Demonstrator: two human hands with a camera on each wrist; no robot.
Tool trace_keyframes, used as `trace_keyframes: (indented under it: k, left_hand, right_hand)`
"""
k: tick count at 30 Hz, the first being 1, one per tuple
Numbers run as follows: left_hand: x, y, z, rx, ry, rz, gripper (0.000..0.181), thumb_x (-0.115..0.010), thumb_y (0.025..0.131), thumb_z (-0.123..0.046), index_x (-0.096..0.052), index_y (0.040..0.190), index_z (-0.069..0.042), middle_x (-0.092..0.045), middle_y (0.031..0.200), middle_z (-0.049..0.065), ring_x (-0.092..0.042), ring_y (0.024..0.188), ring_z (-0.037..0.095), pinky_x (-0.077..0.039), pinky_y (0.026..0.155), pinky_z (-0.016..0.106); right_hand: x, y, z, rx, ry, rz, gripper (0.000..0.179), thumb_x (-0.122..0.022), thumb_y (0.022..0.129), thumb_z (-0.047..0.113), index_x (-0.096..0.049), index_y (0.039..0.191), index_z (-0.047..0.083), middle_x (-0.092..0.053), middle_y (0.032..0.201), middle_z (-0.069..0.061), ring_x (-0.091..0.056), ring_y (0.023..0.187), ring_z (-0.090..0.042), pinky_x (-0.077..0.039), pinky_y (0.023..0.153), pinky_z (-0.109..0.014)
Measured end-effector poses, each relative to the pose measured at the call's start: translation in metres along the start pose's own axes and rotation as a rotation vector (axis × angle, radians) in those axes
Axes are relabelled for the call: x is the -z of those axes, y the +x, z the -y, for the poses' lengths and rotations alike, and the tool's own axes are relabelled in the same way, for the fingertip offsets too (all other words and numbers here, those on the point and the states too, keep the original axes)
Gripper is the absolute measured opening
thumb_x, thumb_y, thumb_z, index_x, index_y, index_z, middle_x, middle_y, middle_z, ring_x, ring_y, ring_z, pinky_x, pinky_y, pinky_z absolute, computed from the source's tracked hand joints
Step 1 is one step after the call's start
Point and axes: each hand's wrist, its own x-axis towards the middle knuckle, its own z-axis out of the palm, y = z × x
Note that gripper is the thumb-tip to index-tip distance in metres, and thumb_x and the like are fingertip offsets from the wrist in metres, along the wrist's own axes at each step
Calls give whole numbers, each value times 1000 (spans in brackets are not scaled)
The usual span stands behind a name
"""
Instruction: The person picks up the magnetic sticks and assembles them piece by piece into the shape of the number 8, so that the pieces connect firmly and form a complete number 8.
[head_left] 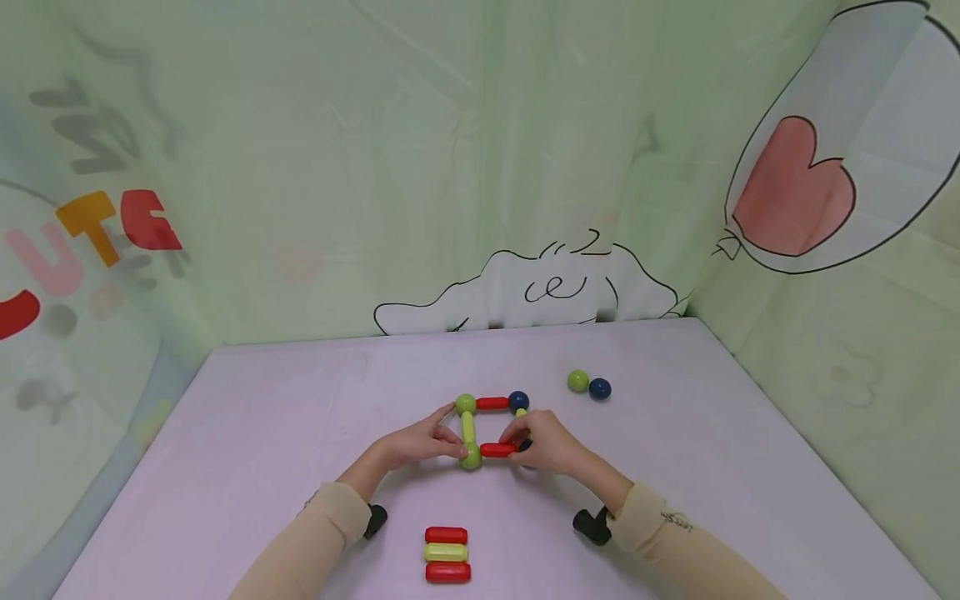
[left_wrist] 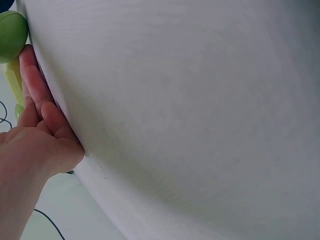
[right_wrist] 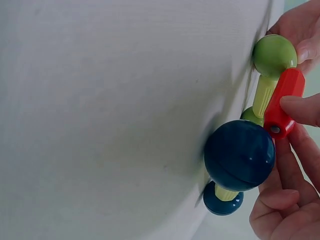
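The printed curtain stands behind the frame of rods and balls and along both its sides, the largest thing in view. Beneath the frame spreads the pale table, whose far edge lies beyond it, well apart, with wide stretches of surface running out to the left and right edges; the near edge is out of view. At the frame's left side, the left hand lies with fingers extended, thumb touching its near green ball and a fingertip at its far green ball. At its near right corner, the right hand pinches a red rod, whose metal-tipped end shows uncovered beside the near blue ball. Nearer the viewer than the frame, across a gap, three loose rods lie side by side. Smallest, beyond its right side and apart, sit two touching balls, green and blue.
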Motion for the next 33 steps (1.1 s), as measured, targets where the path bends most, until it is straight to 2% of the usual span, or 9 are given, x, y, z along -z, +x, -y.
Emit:
trace_keyframes:
  k: [10, 21, 33]
  left_hand:
    - [-1, 0, -3, 2, 8, -11, 83, -65, 85, -24, -10, 146, -8, -59, 103, 0, -48, 98, 16, -37, 85, 43]
    - [-1, 2, 0, 0, 12, -9, 84, -65, 84, -25, -11, 146, -8, -60, 103, 0, -48, 100, 17, -36, 88, 46]
    - [3, 7, -5, 33, 56, -21, 82, -65, 84, -29, -14, 145, -8, -59, 102, 0, -50, 91, 16, -38, 76, 37]
  right_hand:
    - [-2, 1, -1, -30, -35, -3, 19, -75, 70, 1, -70, 88, 6, -65, 85, -1, -54, 83, -16, -49, 76, -35]
    - [-7, 3, -3, -56, -81, 14, 20, -76, 69, 0, -71, 87, 7, -66, 86, -1, -55, 83, -15, -50, 76, -34]
    - [-7, 9, -3, -98, -81, -11, 21, -75, 70, -2, -71, 90, 7, -66, 88, -1, -56, 85, -16, -50, 78, -33]
